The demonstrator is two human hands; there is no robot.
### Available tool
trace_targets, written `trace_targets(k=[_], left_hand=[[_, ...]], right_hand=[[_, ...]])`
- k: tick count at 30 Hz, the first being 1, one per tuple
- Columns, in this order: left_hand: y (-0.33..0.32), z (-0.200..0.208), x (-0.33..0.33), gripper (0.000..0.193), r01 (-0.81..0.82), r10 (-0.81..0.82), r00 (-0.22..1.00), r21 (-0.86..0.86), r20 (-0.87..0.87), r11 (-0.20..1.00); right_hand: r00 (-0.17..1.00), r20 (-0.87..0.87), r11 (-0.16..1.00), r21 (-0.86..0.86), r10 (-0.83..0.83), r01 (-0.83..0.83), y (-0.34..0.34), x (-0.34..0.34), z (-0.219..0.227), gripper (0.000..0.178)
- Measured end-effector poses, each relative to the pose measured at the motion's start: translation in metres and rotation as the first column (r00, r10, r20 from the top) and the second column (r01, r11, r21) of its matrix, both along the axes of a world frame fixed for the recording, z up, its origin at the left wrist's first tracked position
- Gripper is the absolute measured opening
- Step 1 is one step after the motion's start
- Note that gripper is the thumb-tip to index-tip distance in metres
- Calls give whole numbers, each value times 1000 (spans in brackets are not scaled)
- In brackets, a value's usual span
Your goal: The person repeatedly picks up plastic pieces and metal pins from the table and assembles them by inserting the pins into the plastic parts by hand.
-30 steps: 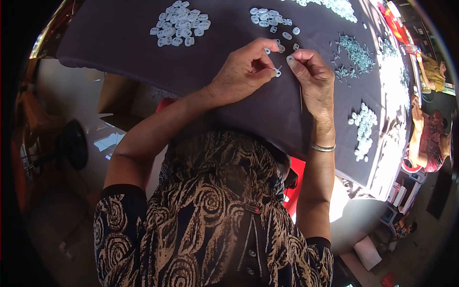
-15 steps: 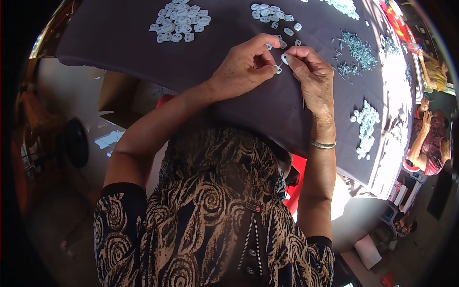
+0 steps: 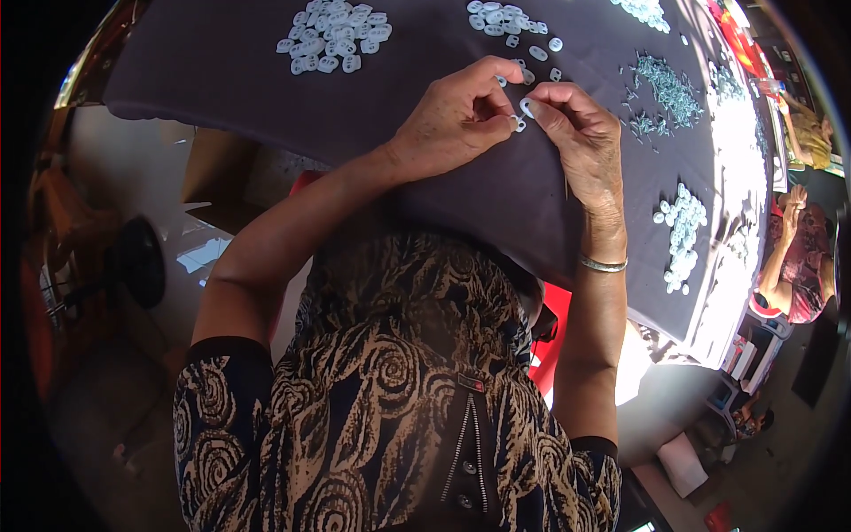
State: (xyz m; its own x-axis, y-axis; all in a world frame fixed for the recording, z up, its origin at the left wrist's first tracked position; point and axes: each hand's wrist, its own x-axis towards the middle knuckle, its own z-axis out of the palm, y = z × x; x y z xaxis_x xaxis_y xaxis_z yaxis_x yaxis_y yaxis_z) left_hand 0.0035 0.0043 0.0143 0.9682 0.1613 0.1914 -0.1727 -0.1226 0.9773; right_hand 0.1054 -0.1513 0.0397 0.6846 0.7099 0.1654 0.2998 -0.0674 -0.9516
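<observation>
My left hand (image 3: 454, 113) pinches a small white plastic piece with holes (image 3: 519, 125) between thumb and fingers. In the fingertips of my right hand (image 3: 583, 140), a white oval plastic piece (image 3: 526, 107) is held. The two pieces are very close, above the dark tablecloth (image 3: 425, 204); whether they touch I cannot tell. A few loose white pieces (image 3: 538, 53) lie just beyond my fingers. Farther back is a small heap of white oval pieces (image 3: 501, 18), and a larger heap of white two-holed pieces (image 3: 332, 37) lies at the back left.
Small grey metal parts (image 3: 669, 93) are scattered to the right of my right hand. Nearer on that side lies a pile of small whitish pieces (image 3: 683, 232). Other people sit at the far right, one in a dark red top (image 3: 808, 257). A black fan (image 3: 140, 259) stands at left.
The two held pieces have come slightly closer together, and the thin link seen between them before is no longer visible. At the far right, a person's hands have risen.
</observation>
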Motion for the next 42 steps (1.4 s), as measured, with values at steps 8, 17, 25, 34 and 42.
trace_targets(k=[8,17,25,34,42], left_hand=[[1,-4,1,40,-30,29,997,18,69,999],[4,-5,2,40,11,-9,999,-59,36,998],[5,8,-2,38,36,-63,994,-273,-90,961],[11,17,-2,32,118,-157,982,-303,-108,946],[9,7,0,34,95,-116,991,-272,-61,958]], right_hand=[[998,9,998,-34,58,-58,1,-3,-1,8],[991,-78,994,41,105,-103,2,-3,-7,11],[983,169,997,32,68,-74,1,-2,-18,30],[960,278,1000,23,15,-22,0,-8,-9,29],[893,450,1000,-27,15,-3,5,-12,-5,29]])
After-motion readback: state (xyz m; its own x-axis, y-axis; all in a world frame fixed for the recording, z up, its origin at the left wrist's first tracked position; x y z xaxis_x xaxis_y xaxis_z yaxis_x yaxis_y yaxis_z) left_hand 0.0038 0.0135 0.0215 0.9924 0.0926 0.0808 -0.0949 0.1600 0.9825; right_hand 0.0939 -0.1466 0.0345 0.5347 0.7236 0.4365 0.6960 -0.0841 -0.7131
